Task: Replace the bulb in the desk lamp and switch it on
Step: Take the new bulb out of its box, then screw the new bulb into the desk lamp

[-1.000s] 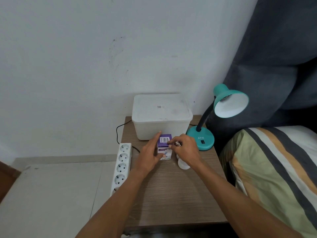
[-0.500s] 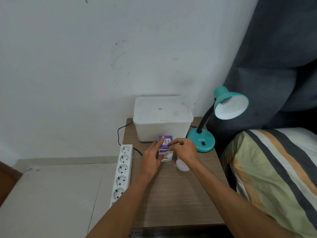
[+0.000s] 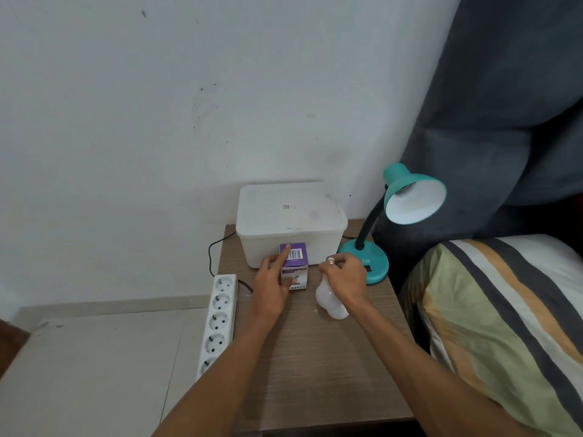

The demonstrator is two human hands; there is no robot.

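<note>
Midway, a person's right hand (image 3: 344, 275) grips a white bulb (image 3: 329, 298) while the left hand (image 3: 273, 279), forefinger extended, steadies its purple box (image 3: 294, 266); the teal lamp (image 3: 410, 200) looks unfitted and unlit.

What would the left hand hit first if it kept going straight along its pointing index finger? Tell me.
The left hand already touches the purple bulb box with its index finger. Going on past the box top, it would probably meet the front wall of the white plastic container right behind, though depth is hard to judge.
</note>
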